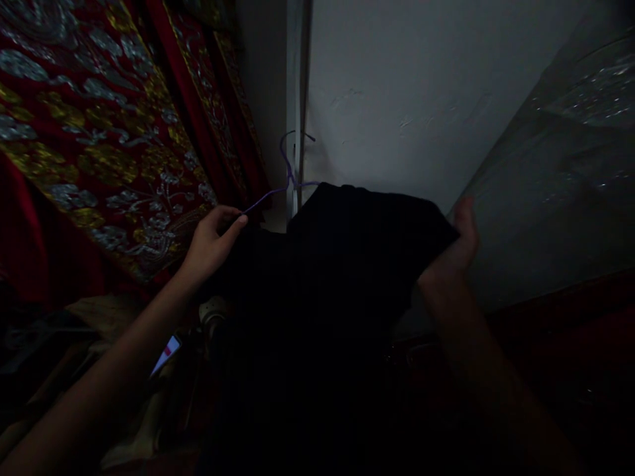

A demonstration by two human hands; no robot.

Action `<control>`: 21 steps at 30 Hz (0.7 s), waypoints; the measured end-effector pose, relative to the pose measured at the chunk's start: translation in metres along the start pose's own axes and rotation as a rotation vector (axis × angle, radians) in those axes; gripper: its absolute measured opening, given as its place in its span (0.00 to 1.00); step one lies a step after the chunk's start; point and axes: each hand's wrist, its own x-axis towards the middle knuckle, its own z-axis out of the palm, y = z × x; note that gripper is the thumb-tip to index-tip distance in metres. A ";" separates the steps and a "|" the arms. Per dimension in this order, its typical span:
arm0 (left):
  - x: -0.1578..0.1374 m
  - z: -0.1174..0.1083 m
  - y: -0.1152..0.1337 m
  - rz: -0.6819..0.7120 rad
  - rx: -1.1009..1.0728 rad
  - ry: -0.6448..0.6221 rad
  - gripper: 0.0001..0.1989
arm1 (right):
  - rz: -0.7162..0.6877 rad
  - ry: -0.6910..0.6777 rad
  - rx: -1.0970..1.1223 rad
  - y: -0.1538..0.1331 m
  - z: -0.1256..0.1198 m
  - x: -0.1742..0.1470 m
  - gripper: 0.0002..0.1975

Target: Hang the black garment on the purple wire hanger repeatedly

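Note:
A dark garment (347,264), nearly black in the dim light, hangs partly over a thin purple hanger (289,173). The hanger's hook points up in front of a pale vertical edge. My left hand (213,241) pinches the hanger's left arm between thumb and fingers, at the garment's left shoulder. At the right, my right hand (456,244) is at the garment's outer corner, with the cloth lying over the palm and part of the fingers. Its thumb or a finger sticks up beside the cloth. The lower part of the garment fades into darkness.
Red cloth (99,132) with gold and silver embroidery hangs at the left. Behind the hanger stands a pale wall (397,86) with a vertical strip (297,73). Shiny clear plastic (585,132) covers the right side. A lit phone screen (166,354) shows low at the left among dim clutter.

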 end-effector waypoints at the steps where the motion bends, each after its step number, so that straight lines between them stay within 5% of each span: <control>1: 0.005 0.001 0.004 0.011 0.026 -0.002 0.17 | 0.027 0.015 0.084 -0.007 0.003 0.001 0.38; 5: 0.023 0.003 0.010 0.017 0.088 0.043 0.17 | -0.001 -0.198 0.118 -0.025 0.026 -0.012 0.40; 10: 0.014 0.005 0.023 0.083 0.004 -0.026 0.22 | -0.086 -1.014 0.210 -0.012 0.052 -0.052 0.41; 12: 0.002 0.006 0.035 0.128 -0.054 -0.093 0.25 | -0.191 -1.162 0.044 0.002 0.059 -0.062 0.29; 14: -0.012 0.008 0.049 0.195 -0.106 -0.193 0.27 | -0.349 -1.019 -0.225 0.021 0.066 -0.065 0.17; 17: -0.031 0.016 0.072 0.282 -0.223 -0.361 0.30 | -0.528 -0.736 -0.499 0.049 0.074 -0.063 0.39; 19: -0.041 0.025 0.087 0.295 -0.354 -0.459 0.34 | -0.594 -0.672 -0.575 0.062 0.077 -0.061 0.56; 21: -0.048 0.036 0.099 0.302 -0.514 -0.533 0.38 | -0.673 -0.643 -0.589 0.067 0.077 -0.060 0.61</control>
